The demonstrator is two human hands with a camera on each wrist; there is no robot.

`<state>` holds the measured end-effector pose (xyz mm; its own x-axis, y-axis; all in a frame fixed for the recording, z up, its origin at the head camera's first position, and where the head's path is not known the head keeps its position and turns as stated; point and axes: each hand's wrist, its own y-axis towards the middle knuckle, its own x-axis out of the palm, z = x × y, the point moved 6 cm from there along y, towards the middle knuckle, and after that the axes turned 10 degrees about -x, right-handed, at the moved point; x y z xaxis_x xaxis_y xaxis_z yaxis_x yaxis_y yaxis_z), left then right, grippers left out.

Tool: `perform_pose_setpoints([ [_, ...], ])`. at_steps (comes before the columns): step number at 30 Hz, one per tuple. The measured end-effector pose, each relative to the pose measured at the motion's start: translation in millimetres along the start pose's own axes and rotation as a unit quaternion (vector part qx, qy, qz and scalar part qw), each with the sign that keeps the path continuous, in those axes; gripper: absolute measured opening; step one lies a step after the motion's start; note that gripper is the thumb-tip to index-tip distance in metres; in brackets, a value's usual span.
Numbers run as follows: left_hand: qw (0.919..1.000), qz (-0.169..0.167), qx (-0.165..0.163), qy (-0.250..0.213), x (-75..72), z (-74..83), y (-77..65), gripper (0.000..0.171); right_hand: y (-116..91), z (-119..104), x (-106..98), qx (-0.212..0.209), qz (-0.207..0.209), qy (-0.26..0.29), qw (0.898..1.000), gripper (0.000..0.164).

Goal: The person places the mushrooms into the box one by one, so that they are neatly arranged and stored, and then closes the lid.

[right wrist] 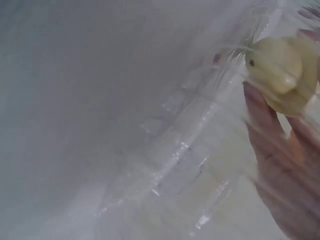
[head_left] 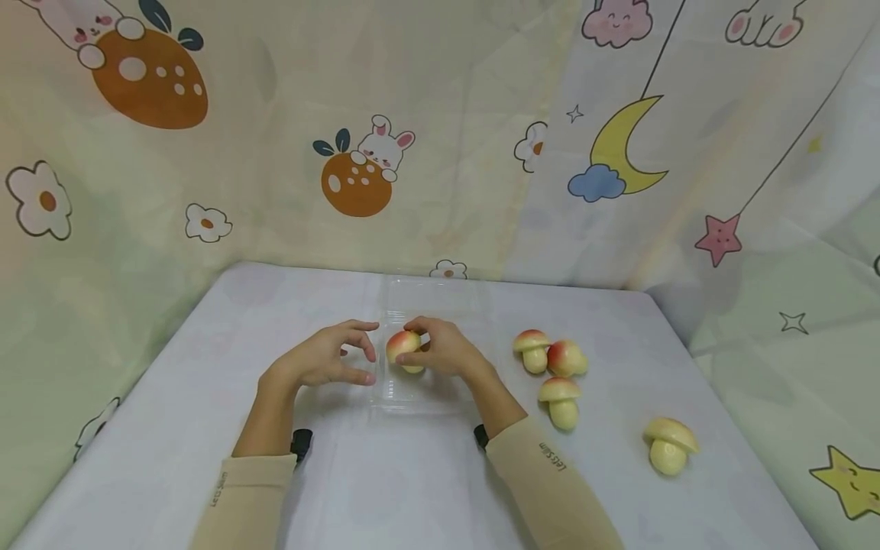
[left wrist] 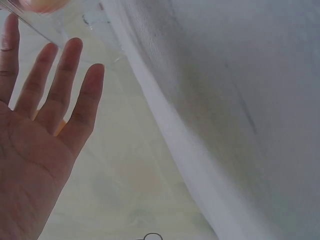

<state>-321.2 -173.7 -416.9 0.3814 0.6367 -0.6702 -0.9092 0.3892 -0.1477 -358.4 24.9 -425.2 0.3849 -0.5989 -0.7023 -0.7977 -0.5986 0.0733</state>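
In the head view, my right hand [head_left: 448,353] holds a toy mushroom [head_left: 402,345] by its sides, thumb and fingers around it, over the clear plastic box [head_left: 406,396]. Its cap is red and cream; the right wrist view shows the pale underside of the mushroom [right wrist: 276,67] near the fingertips. Whether the mushroom touches the box bottom, I cannot tell. Just left of the box, my left hand [head_left: 326,357] is spread with thumb and fingers apart, holding nothing. Its fingers reach close to the wall of the box in the left wrist view, where part of the palm [left wrist: 30,165] shows.
Right of the box lie three toy mushrooms close together: one upright [head_left: 532,350], one tipped over [head_left: 567,357], one nearer [head_left: 560,401]. A paler mushroom [head_left: 669,445] is farther right. A white cloth covers the table [head_left: 385,489], and a patterned curtain [head_left: 275,153] hangs behind.
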Motion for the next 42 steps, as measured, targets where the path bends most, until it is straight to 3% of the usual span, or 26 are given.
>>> perform_pose_setpoints([
  [20,1.0000,-0.003,0.003,-0.001,2.6,1.7,0.4,0.033,0.2,-6.0,2.9,0.014,0.007,-0.064,0.998,0.071],
  [29,1.0000,-0.004,-0.003,-0.001,1.7,2.5,-1.9,0.033,-1.5,-10.1,2.3,0.008,0.022,-0.085,0.996,0.065],
  [42,1.0000,-0.002,0.000,-0.007,-0.2,1.5,-2.4,0.034,-22.6,-27.7,-21.1,-0.034,0.033,-0.138,0.989,0.059],
])
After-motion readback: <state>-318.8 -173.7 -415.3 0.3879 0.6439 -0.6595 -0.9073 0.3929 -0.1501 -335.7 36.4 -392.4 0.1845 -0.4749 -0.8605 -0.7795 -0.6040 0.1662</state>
